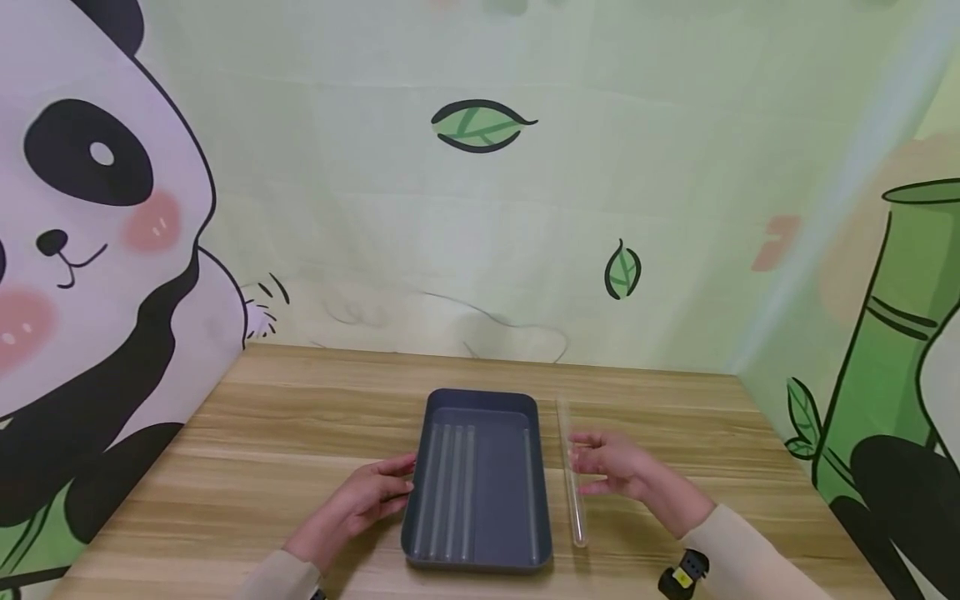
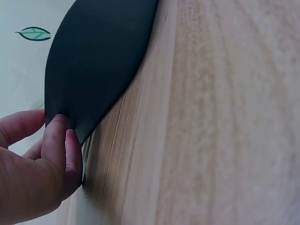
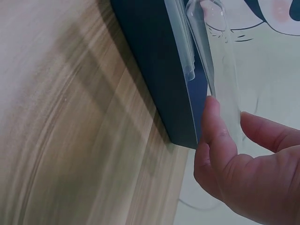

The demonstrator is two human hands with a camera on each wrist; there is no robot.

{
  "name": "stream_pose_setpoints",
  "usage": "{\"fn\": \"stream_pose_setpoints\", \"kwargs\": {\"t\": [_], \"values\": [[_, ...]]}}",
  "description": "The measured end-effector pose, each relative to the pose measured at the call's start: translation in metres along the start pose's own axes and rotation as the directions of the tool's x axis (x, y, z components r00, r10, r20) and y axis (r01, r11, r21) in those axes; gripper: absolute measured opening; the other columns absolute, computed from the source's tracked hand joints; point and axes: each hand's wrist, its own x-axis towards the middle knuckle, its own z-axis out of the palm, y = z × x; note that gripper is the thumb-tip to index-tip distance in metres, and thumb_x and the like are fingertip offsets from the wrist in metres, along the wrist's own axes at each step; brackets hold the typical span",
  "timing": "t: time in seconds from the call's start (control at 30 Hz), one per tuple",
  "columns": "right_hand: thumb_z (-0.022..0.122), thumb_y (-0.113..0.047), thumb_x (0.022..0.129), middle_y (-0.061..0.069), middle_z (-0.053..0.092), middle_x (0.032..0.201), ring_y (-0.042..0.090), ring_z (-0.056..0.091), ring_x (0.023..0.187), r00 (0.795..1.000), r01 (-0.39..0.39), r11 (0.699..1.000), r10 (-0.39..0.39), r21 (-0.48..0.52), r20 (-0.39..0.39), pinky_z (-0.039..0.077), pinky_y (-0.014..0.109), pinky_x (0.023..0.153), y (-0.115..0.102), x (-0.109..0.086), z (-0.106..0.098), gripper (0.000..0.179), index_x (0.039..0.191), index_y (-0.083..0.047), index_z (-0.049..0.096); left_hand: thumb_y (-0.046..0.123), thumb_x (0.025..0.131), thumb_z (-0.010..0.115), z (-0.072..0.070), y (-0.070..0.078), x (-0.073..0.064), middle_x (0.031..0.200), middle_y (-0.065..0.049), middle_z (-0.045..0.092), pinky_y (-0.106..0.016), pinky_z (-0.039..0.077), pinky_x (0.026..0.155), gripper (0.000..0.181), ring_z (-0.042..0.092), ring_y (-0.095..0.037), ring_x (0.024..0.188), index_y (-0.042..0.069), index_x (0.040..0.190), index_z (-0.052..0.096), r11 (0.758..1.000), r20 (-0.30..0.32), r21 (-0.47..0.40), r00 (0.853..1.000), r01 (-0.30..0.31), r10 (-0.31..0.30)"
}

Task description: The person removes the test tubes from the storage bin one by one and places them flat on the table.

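A dark blue-grey rectangular tray (image 1: 500,475) lies on the wooden table. Several clear test tubes (image 1: 457,500) lie side by side along its left half, and a single one (image 1: 532,500) lies by its right wall. My right hand (image 1: 611,467) pinches another clear test tube (image 3: 228,70) between thumb and fingers, just right of the tray and roughly parallel to it. On the other side, my left hand (image 1: 372,492) touches the tray's left outer wall (image 2: 93,61), its fingers extended and fingertips against the wall.
The wooden tabletop (image 1: 300,417) reaches back to a printed cloth backdrop (image 1: 375,208) with a panda, leaves and bamboo. A small black device with a yellow mark (image 1: 682,575) sits at the right wrist.
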Motion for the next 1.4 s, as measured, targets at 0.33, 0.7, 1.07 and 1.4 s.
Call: {"fn": "stream_pose_setpoints", "kwargs": {"t": [0.33, 0.7, 1.07, 1.4], "values": [[0.051, -0.001, 0.1, -0.001, 0.059, 0.097, 0.01, 0.058, 0.088, 0.999, -0.023, 1.0, 0.022, -0.012, -0.028, 0.062, 0.034, 0.078, 0.011, 0.007, 0.002, 0.058, 0.153, 0.011, 0.031, -0.008, 0.092, 0.059, -0.001, -0.001, 0.0, 0.162, -0.031, 0.032, -0.024, 0.057, 0.086, 0.063, 0.065, -0.006, 0.099, -0.005, 0.152, 0.039, 1.0, 0.003, 0.0, 1.0, -0.004, 0.004], [0.052, -0.002, 0.1, 0.008, 0.063, 0.104, 0.015, 0.059, 0.093, 0.998, -0.022, 0.998, 0.019, -0.055, -0.068, 0.063, 0.038, 0.081, 0.024, 0.017, 0.002, 0.058, 0.152, 0.013, 0.031, -0.007, 0.093, 0.058, -0.003, -0.001, 0.0, 0.162, -0.032, 0.03, -0.023, 0.057, 0.086, 0.064, 0.065, -0.005, 0.098, -0.006, 0.153, 0.036, 1.0, 0.027, 0.005, 1.0, -0.006, 0.006], [0.053, 0.001, 0.098, 0.012, 0.062, 0.106, 0.017, 0.06, 0.093, 0.995, -0.054, 0.996, 0.048, -0.069, -0.088, 0.063, 0.034, 0.076, 0.032, 0.027, 0.002, 0.059, 0.151, 0.013, 0.032, -0.006, 0.094, 0.058, -0.004, -0.001, 0.0, 0.162, -0.031, 0.031, -0.022, 0.057, 0.085, 0.066, 0.065, -0.005, 0.098, -0.008, 0.154, 0.033, 1.0, 0.048, -0.003, 0.999, -0.009, 0.009], [0.055, 0.001, 0.097, 0.004, 0.058, 0.094, 0.013, 0.057, 0.086, 0.995, -0.056, 0.997, 0.051, -0.054, -0.087, 0.062, 0.031, 0.071, 0.04, 0.033, 0.0, 0.061, 0.15, 0.017, 0.031, -0.006, 0.094, 0.058, -0.005, -0.002, 0.001, 0.161, -0.031, 0.033, -0.023, 0.057, 0.086, 0.065, 0.065, -0.005, 0.1, -0.008, 0.155, 0.033, 1.0, 0.055, 0.001, 0.998, -0.017, 0.017]]}}
